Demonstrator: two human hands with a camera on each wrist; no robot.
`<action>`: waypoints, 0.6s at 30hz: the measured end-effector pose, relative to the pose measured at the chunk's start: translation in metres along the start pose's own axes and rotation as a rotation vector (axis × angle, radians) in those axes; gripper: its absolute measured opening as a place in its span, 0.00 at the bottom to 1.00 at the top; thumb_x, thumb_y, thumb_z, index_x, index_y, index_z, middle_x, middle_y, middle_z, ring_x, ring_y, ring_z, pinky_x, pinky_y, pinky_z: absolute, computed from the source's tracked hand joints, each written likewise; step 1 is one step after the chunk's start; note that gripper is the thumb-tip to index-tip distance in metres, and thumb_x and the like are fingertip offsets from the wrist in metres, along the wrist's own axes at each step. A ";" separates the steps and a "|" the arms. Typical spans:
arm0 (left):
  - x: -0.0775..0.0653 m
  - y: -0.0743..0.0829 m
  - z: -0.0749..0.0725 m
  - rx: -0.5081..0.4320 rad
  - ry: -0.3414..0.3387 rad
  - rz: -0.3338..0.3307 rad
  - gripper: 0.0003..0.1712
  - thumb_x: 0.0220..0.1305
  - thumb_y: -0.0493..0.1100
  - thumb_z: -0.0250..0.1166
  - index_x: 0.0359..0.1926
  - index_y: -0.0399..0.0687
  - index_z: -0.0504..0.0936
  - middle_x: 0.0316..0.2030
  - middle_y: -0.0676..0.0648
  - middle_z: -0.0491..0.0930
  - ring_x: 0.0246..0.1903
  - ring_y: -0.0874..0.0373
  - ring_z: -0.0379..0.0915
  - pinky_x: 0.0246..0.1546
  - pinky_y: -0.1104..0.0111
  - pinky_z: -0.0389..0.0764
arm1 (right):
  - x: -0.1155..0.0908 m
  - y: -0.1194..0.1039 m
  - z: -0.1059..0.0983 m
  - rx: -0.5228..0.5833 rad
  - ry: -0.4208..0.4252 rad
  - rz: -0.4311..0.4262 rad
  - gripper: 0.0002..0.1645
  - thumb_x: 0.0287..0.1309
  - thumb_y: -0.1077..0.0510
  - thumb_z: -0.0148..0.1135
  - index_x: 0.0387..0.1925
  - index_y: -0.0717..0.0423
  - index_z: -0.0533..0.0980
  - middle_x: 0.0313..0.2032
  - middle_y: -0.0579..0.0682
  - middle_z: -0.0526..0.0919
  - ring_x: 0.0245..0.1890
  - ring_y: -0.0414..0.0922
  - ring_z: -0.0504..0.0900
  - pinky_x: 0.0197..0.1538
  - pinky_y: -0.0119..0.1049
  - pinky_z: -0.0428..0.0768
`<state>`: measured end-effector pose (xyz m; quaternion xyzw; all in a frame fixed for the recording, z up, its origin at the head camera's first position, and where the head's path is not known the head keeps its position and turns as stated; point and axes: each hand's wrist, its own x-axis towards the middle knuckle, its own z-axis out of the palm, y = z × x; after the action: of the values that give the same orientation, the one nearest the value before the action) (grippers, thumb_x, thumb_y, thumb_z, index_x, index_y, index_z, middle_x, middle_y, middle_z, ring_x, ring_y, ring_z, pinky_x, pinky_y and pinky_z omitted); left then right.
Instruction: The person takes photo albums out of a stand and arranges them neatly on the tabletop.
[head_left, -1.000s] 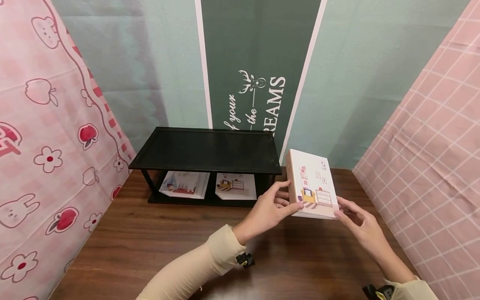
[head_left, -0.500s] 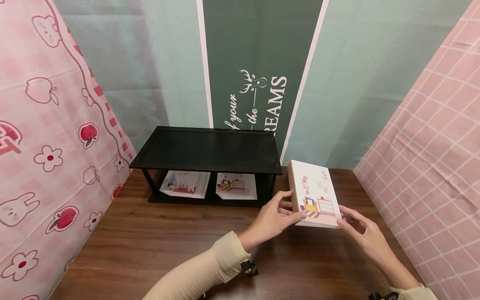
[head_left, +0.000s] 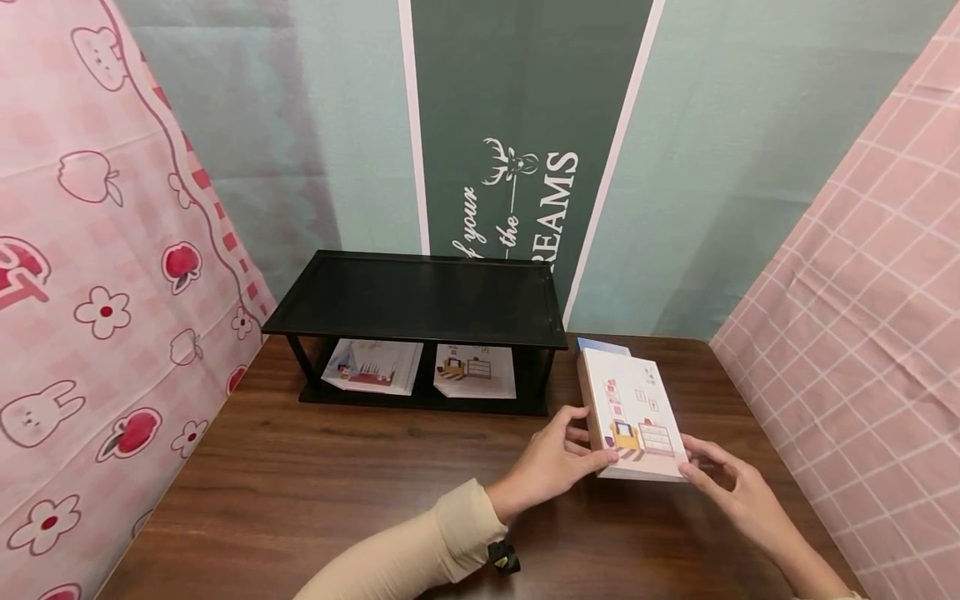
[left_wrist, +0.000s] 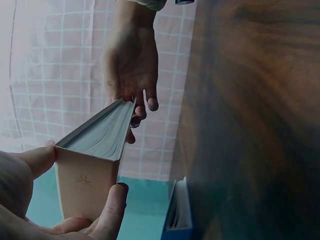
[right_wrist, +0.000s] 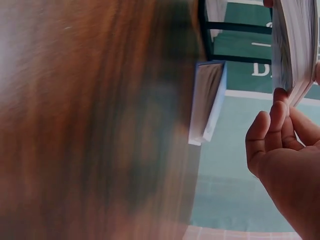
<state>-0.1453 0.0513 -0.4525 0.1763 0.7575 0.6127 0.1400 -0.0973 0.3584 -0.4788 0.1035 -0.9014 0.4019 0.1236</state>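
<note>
A thick hardcover book [head_left: 637, 408] with a white cover, drawn with a yellow armchair and a dresser, is held above the table by both hands. My left hand [head_left: 551, 467] grips its tan spine side, thumb on the front cover. At the opposite edge, my right hand [head_left: 738, 492] pinches the near corner between thumb and fingers. The left wrist view shows the spine [left_wrist: 82, 185] between left thumb and fingers, with page ends fanned slightly. Behind it a blue-edged book [right_wrist: 207, 102] lies on the table, mostly hidden in the head view.
A black two-tier rack [head_left: 420, 296] stands at the back left of the wooden table [head_left: 300, 483]. Its lower shelf holds a book with a red-and-blue picture [head_left: 375, 367] and an armchair-cover book [head_left: 476, 371]. Pink cloths hang on both sides, a green one behind.
Both hands have drawn the held book toward the body and down in the head view. The blue-edged book behind it has come into sight.
</note>
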 end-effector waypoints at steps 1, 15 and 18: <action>-0.001 -0.001 0.001 0.001 -0.003 -0.005 0.40 0.67 0.51 0.78 0.74 0.48 0.72 0.53 0.47 0.86 0.45 0.65 0.86 0.40 0.72 0.84 | -0.002 0.002 0.000 -0.003 -0.003 0.005 0.26 0.70 0.65 0.69 0.67 0.65 0.79 0.49 0.32 0.85 0.47 0.28 0.79 0.47 0.20 0.75; -0.009 -0.021 0.013 0.007 -0.012 -0.076 0.38 0.65 0.48 0.80 0.70 0.43 0.74 0.47 0.46 0.88 0.41 0.63 0.88 0.35 0.71 0.84 | -0.020 0.021 0.009 0.004 -0.070 0.036 0.24 0.68 0.66 0.71 0.63 0.68 0.80 0.45 0.34 0.85 0.43 0.29 0.79 0.40 0.24 0.77; -0.009 -0.023 0.014 0.026 -0.009 -0.084 0.38 0.64 0.49 0.81 0.69 0.43 0.74 0.47 0.45 0.89 0.40 0.63 0.88 0.36 0.71 0.84 | -0.020 0.022 0.009 0.001 -0.087 0.059 0.24 0.68 0.65 0.72 0.63 0.67 0.80 0.44 0.35 0.85 0.42 0.30 0.79 0.40 0.25 0.77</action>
<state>-0.1336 0.0552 -0.4781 0.1489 0.7715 0.5958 0.1665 -0.0857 0.3682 -0.5067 0.0946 -0.9084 0.4009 0.0722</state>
